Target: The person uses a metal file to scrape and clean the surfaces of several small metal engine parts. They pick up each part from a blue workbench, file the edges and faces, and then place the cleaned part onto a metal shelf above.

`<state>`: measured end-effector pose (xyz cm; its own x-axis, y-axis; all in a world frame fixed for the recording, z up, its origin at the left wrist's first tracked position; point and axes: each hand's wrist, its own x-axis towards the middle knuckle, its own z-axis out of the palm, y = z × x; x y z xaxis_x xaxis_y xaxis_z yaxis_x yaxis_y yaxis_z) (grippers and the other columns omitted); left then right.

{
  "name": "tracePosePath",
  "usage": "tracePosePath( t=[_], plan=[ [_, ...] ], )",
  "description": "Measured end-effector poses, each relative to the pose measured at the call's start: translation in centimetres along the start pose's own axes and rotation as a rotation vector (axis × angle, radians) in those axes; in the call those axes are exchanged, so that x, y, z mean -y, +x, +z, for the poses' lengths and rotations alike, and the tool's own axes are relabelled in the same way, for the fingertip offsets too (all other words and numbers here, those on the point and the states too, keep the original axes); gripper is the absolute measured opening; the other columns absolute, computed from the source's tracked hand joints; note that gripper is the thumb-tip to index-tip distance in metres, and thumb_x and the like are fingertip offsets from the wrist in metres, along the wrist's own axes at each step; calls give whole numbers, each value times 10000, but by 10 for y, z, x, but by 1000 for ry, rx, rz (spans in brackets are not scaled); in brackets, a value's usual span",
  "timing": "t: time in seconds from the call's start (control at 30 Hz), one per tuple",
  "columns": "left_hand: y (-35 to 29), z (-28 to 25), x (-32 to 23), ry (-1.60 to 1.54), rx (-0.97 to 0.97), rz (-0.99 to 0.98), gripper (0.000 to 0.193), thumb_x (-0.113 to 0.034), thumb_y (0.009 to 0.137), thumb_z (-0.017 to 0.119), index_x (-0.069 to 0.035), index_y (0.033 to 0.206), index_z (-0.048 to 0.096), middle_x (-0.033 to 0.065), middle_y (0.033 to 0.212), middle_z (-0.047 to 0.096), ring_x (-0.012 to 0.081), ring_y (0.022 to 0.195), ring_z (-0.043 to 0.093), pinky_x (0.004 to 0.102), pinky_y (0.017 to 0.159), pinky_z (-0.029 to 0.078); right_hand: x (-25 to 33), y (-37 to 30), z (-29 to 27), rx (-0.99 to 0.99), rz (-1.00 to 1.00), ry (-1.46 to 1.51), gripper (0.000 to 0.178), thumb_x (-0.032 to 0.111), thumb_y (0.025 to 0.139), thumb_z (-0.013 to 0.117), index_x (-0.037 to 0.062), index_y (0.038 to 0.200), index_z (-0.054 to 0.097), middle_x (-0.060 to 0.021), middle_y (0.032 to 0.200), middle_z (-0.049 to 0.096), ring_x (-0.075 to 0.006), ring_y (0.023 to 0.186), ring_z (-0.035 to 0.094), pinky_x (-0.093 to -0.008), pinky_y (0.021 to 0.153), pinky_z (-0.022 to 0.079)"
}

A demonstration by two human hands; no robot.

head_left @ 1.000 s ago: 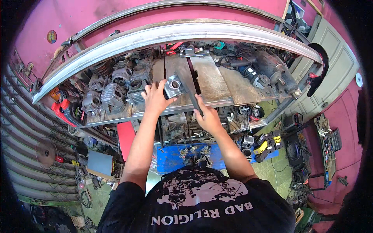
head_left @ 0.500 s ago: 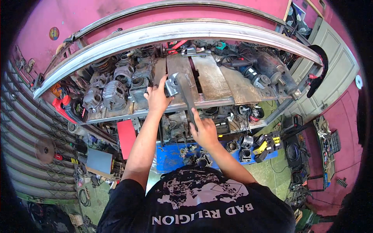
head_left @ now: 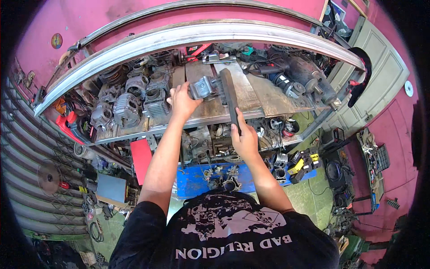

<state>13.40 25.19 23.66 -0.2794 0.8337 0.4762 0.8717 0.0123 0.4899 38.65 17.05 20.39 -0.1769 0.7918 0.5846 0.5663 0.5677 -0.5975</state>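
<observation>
Where I look down through the head camera, the squared metal part (head_left: 202, 87) sits above the worn wooden boards (head_left: 244, 92) of the workbench, toward their front edge, and I cannot tell whether its underside touches them. The left hand (head_left: 182, 102) has it gripped from the left side, thumb near the front and fingers at the back. To its right I see the right hand (head_left: 244, 139) closed around the lower end of a dark brush (head_left: 229, 96), which slants up and away with its bristles toward the part; whether they make contact I cannot tell.

Left of the hands I have several finned engine castings (head_left: 127, 110) crowded together, with a red-and-black bottle (head_left: 74, 127) beyond them. Behind the part lies a silver metal piece (head_left: 219, 58), and to the right of the boards a power tool (head_left: 289, 85) lies beside a dark canister (head_left: 309, 74). Below the bench I see a blue surface (head_left: 192, 179) bearing small metal parts, and farther out a pale door (head_left: 378, 74) and a pink wall (head_left: 156, 31)
</observation>
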Motion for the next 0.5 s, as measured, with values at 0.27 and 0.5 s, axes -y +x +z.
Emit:
tracePosePath(
  t=[0.27, 0.5],
  plan=[
    [7, 19, -27, -182, 122, 73, 843, -299, 595, 977, -178, 1341, 602, 94, 1244, 686, 347, 1263, 547, 583, 1029, 381, -13, 13, 5, -10, 38, -61, 670, 143, 979, 645, 166, 1602, 401, -242, 789, 686, -434, 725, 686, -493, 681, 525],
    [-12, 10, -24, -67, -4, 176, 815, -341, 597, 973, -133, 1300, 617, 108, 1164, 706, 347, 1215, 552, 545, 1045, 358, -2, -24, -8, -17, -123, -104, 694, 167, 928, 694, 82, 1573, 451, -148, 765, 685, -333, 691, 647, -471, 711, 497]
  ],
)
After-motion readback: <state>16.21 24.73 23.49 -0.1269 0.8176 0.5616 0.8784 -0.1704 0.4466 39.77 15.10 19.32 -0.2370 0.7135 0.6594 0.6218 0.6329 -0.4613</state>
